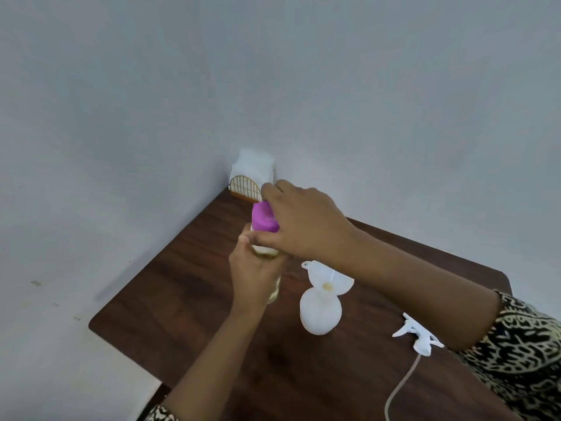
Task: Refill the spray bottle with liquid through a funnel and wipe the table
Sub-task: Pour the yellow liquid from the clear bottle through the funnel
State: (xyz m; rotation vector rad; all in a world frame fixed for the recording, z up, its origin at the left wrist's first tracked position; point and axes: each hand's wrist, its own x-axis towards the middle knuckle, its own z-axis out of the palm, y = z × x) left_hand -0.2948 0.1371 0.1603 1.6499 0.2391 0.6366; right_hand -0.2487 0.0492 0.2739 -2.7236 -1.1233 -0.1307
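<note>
My left hand (255, 275) grips a clear refill bottle of yellowish liquid (267, 252) above the dark wooden table (182, 299). My right hand (300, 223) is closed around the bottle's purple cap (263, 218). To the right stands the white spray bottle (320, 314), open, with a white funnel (329, 282) set in its neck; a little yellowish liquid shows in the funnel. The bottle's white trigger spray head (420, 337), with its tube trailing toward me, lies on the table further right.
A stack of white napkins (255, 168) sits in a gold wire holder (244, 186) at the table's far corner, against the grey walls. The table's left edge drops to a pale floor (60, 344).
</note>
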